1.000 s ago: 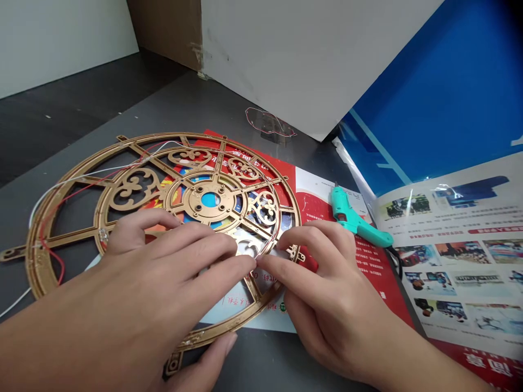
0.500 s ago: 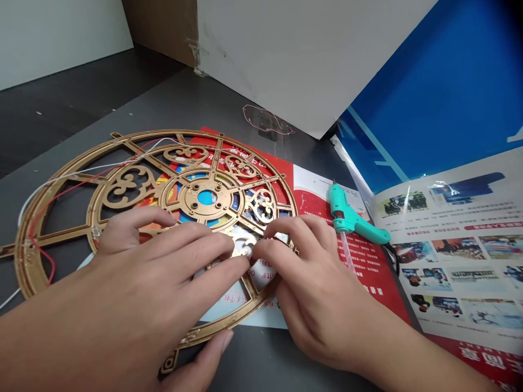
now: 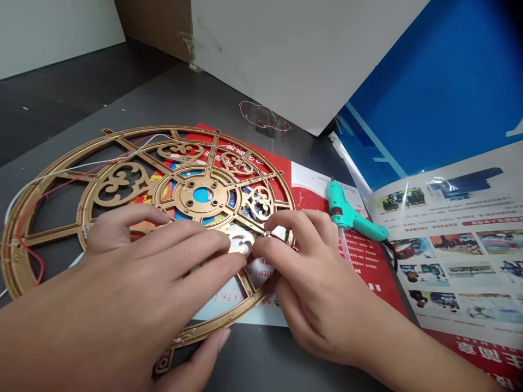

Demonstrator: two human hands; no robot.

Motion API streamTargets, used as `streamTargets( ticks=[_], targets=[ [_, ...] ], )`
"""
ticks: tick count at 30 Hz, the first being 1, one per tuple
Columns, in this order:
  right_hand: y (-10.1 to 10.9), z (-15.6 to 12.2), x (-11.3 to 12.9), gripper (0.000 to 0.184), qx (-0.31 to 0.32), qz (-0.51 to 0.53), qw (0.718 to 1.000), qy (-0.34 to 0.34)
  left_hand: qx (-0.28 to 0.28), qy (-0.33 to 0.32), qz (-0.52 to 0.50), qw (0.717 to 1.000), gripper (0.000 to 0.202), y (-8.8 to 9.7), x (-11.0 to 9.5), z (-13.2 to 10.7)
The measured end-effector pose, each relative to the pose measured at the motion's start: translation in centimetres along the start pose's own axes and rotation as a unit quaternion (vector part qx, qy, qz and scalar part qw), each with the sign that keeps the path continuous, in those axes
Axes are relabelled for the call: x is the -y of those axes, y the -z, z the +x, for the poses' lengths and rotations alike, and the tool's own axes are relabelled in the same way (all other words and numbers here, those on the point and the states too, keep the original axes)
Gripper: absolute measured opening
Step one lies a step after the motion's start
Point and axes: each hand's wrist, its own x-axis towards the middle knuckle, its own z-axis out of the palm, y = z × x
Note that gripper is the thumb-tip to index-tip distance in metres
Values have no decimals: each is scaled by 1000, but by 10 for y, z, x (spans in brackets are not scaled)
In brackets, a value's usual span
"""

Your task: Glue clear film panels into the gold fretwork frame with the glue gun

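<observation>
A round gold openwork frame [image 3: 202, 194], with spokes and scrolled ornaments, lies over printed paper. My left hand [image 3: 163, 267] rests across its near side, fingers over the inner ring and thumb at the outer rim, gripping it. Thin red and white wires [image 3: 122, 157] run along the frame's far left. My right hand [image 3: 302, 261] is bent at the near right of the inner ring. Its thumb and forefinger come together there, close to the left fingertips. What they pinch is hidden. One scrolled ornament [image 3: 241, 242] shows between the hands.
A teal glue gun [image 3: 347, 209] with a clear glue stick lies right of the frame on a red and white printed sheet [image 3: 310, 193]. A loop of thin wire [image 3: 261, 117] lies farther back. A white box [image 3: 286, 54] and a blue printed folder [image 3: 433, 92] stand behind.
The view has shifted a little, so the frame sits slightly farther left in the picture. Both hands keep nearly the same places on it.
</observation>
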Motion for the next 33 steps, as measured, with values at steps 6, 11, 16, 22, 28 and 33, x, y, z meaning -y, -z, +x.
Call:
streamTargets(
  ticks=[6, 11, 16, 22, 28, 33],
  targets=[
    [0, 1, 0, 27, -2, 2, 1000, 6, -13, 3, 6, 1000, 47, -3, 3, -1],
    [2, -1, -2, 26, -34, -23, 999, -2, 10, -14, 25, 1000, 63, -25, 0, -29],
    [2, -1, -3, 27, -22, -26, 999, -3, 23, -25, 19, 999, 58, -70, -1, -57],
    [1, 0, -2, 30, -21, -22, 1000, 3, 18, -21, 3, 1000, 58, -90, 1, -50],
    [-2, -10, -5, 24, -39, -22, 999, 15, 18, -26, -16, 999, 59, -76, -4, -53],
    [-2, -11, -5, 26, -68, -35, 997, 18, 10, -25, -28, 999, 60, -42, -5, -42]
  ],
)
